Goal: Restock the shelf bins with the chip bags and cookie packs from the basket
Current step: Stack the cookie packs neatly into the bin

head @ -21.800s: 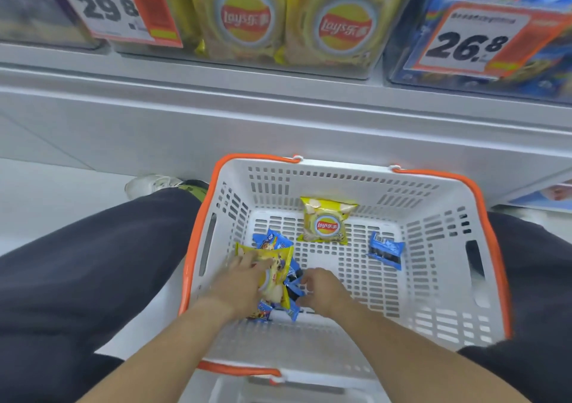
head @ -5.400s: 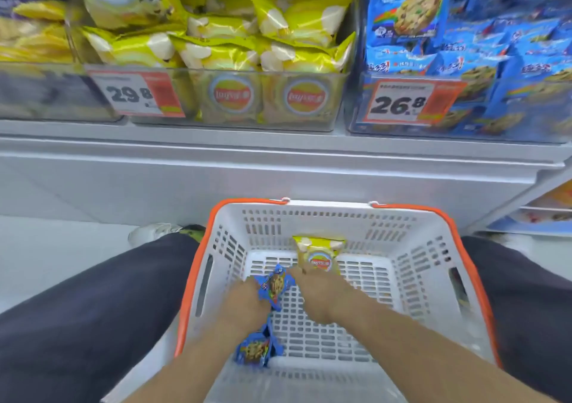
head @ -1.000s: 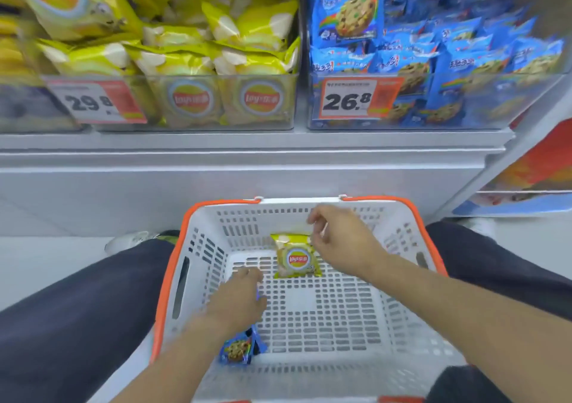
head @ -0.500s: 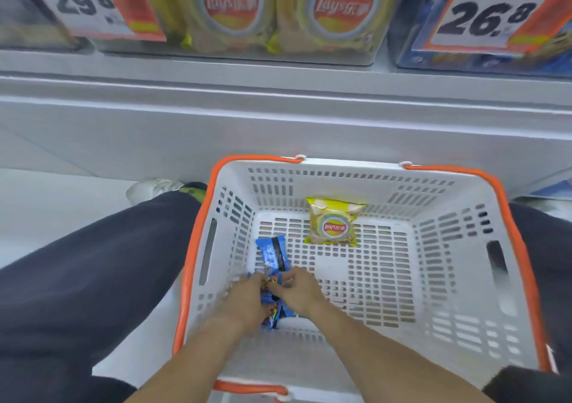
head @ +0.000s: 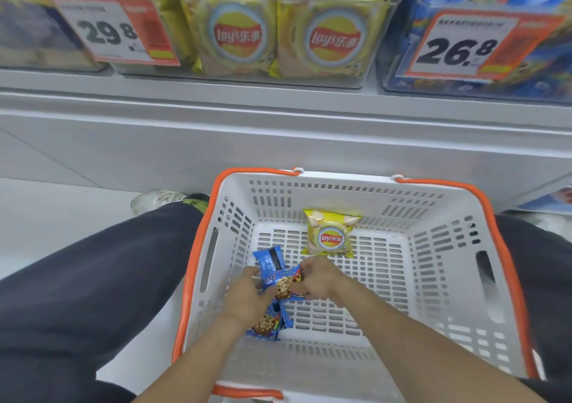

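Observation:
A white basket (head: pixel 439 247) with an orange rim sits between my knees. Both hands are low in its left part. My left hand (head: pixel 247 297) grips blue cookie packs (head: pixel 272 263); another blue cookie pack (head: pixel 267 325) shows below that hand. My right hand (head: pixel 318 278) pinches a blue cookie pack (head: pixel 286 282) held between the two hands. One small yellow chip bag (head: pixel 329 234) lies alone at the basket's far wall. Above, a clear bin of yellow chip bags (head: pixel 278 37) and a bin of blue cookie packs (head: pixel 495 31) stand on the shelf.
The grey shelf front (head: pixel 278 130) runs across just beyond the basket. Price cards 29.8 (head: pixel 114 31) and 26.8 (head: pixel 458 49) hang on the bins. My dark trouser legs (head: pixel 93 294) flank the basket, a white shoe (head: pixel 154 199) on the pale floor at left.
The view tipped down from the shelf to the basket. My right hand came back from the basket's far rim to the left hand, and both now hold blue cookie packs slightly raised.

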